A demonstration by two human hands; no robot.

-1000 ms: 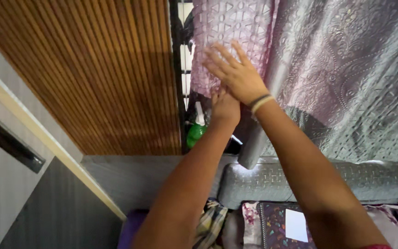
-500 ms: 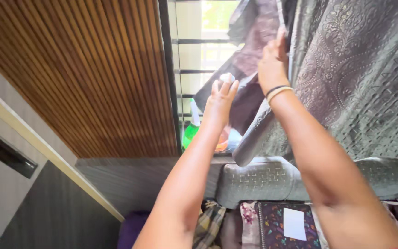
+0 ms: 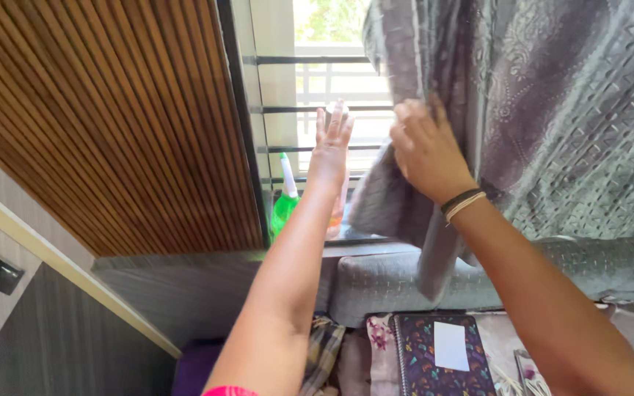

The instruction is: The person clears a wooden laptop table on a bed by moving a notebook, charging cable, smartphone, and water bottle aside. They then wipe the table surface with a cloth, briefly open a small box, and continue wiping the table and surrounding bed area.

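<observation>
the left hand (image 3: 329, 147) is raised flat before the window bars (image 3: 310, 108), its fingers (image 3: 334, 121) straight and close together, holding nothing. beside it to the right, the right hand (image 3: 425, 150) has its fingers (image 3: 409, 126) curled into the edge of the grey patterned curtain (image 3: 537, 110), gripping a fold of the cloth. a second ago both hands were pressed against the cloth and it covered the whole opening; half a second ago a gap of daylight had opened; now the curtain's edge is pulled clear to the right of the left fingers, and the glass and bars show bright. so the cloth is largely drawn aside, though its lower tail hangs below the right hand, over the grey cushioned backrest (image 3: 390, 282).

below the left fingers, on the sill, stands a green spray bottle (image 3: 284, 205) with a white nozzle, and something orange is half hidden behind the wrist. left of the fingers runs a ribbed wooden panel (image 3: 111, 125). lower down, near the elbows, lie a flowered dark notebook (image 3: 442, 356) with a white label and a checked cloth (image 3: 324, 352). the bottle stands close under the left arm.
</observation>
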